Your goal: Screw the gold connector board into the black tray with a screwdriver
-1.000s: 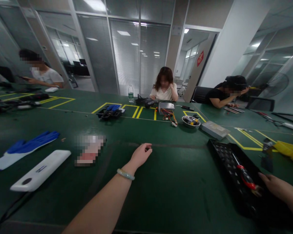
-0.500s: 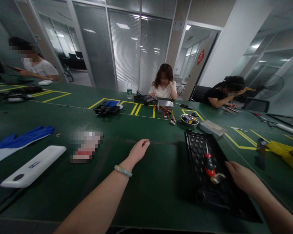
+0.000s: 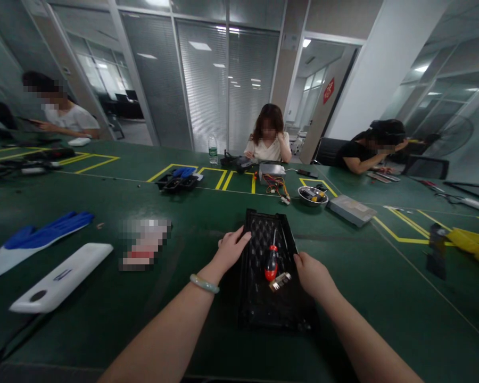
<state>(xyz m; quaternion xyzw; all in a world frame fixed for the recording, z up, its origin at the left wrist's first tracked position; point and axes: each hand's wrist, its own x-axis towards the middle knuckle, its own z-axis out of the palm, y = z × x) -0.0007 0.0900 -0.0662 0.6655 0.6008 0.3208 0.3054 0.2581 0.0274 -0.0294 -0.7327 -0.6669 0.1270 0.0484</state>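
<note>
A black plastic tray [image 3: 259, 311] with a dimpled floor stands in front of me on the green table. My right hand [image 3: 313, 274] is closed around its right edge, with the thumb on the rim. At the left edge, my left hand [image 3: 232, 249] grips the rim with bent fingers; some fingertips are hidden. A bracelet [image 3: 205, 284] circles my left wrist. Inside the tray lies a red and black screwdriver [image 3: 271, 263], its shaft pointing away from me. Just below its handle is a small metal and circuit-board piece [image 3: 280, 282].
Blue and white gloves [image 3: 43, 234], a white oblong device [image 3: 64, 276] and a blurred packet [image 3: 146, 244] lie to the left. Beyond the tray are a power supply [image 3: 272, 170] with wires, a metal bowl [image 3: 313, 196] and a grey box [image 3: 351, 209]. Several people sit around the table.
My right hand has brought the tray leftward to the middle, with the screwdriver and small piece inside. My left hand, free before, now holds the tray's left edge.
</note>
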